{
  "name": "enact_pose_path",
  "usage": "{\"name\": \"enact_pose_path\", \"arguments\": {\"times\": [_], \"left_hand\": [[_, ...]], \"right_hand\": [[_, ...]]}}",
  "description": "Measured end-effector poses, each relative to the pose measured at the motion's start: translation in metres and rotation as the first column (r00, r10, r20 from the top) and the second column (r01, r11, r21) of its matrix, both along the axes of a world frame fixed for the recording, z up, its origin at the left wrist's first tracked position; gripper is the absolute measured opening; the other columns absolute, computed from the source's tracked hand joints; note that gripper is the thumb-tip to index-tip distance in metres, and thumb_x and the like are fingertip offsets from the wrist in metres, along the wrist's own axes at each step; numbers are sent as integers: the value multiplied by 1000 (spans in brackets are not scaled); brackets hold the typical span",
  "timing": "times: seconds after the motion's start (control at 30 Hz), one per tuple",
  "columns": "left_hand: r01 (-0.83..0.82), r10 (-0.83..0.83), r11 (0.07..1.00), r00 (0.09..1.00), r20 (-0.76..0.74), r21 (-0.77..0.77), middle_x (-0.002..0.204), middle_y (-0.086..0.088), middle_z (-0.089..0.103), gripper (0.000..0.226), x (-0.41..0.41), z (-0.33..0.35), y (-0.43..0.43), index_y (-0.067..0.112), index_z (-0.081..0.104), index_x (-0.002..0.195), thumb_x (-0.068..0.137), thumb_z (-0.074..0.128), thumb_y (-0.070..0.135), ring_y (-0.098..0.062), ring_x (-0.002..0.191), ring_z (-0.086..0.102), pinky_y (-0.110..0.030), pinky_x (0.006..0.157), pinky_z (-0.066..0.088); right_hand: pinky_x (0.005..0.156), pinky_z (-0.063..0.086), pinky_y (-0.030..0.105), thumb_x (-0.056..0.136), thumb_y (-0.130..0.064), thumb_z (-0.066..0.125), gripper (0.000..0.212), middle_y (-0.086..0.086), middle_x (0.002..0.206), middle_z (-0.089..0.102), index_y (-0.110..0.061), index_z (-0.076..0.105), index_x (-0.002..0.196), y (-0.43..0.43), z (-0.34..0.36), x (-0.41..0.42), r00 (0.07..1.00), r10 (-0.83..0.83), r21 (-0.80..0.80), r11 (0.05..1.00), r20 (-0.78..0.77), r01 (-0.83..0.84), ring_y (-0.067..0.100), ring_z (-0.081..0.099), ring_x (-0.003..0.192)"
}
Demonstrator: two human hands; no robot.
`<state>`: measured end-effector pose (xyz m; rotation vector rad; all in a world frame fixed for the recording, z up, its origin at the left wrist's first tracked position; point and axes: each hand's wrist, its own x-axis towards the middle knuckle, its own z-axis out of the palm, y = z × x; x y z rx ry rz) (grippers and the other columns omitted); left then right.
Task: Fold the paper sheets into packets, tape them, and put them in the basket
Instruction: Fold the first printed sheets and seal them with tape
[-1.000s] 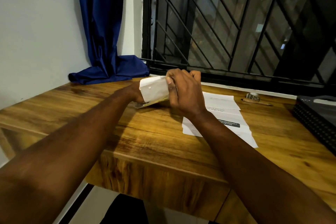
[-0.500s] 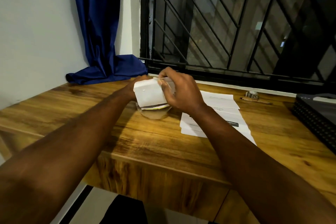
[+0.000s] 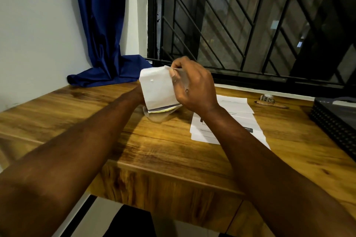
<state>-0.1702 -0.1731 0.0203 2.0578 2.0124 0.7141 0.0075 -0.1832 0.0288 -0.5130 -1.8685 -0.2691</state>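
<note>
A folded white paper packet (image 3: 157, 87) stands upright above the wooden table (image 3: 154, 146), held between both hands. My left hand (image 3: 139, 95) is almost fully hidden behind the packet and grips its back. My right hand (image 3: 192, 87) pinches the packet's top right edge, where a strip of clear tape shows at the fingertips. A yellow and dark layer plus clear plastic peek out under the packet's lower edge. Several loose printed paper sheets (image 3: 237, 113) lie flat on the table to the right. A tape roll (image 3: 267, 98) sits far right by the window. The black basket (image 3: 335, 117) is at the right edge.
A brown pen-like object (image 3: 271, 104) lies next to the tape roll. A blue curtain (image 3: 102, 44) pools on the table's back left corner. A barred window (image 3: 250, 25) runs along the back. The table's front edge (image 3: 173, 175) is close to me.
The packet has turned from lying tilted to standing upright and has risen a little. My right hand moved from its right side to its top right edge.
</note>
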Motion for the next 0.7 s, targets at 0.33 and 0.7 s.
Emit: {"name": "enact_pose_path", "arguments": {"times": [0.33, 0.7], "left_hand": [[213, -214, 976, 976, -25, -51, 83, 4, 67, 19, -13, -1, 26, 10, 77, 100, 91, 66, -3, -1, 61, 58, -3, 48, 39], [231, -230, 973, 973, 25, -12, 94, 10, 78, 11, -19, -13, 38, 23, 82, 96, 86, 82, 16, 0, 84, 68, -4, 63, 44]], "right_hand": [[81, 57, 43, 86, -35, 73, 42, 1, 112, 77, -27, 68, 127, -3, -21, 23, 803, 7, -192, 972, 595, 133, 24, 69, 97], [89, 49, 38, 86, -22, 79, 20, -2, 103, 74, -25, 76, 106, 10, -41, 15, 599, -219, -12, 934, 770, 357, 24, 66, 101]]}}
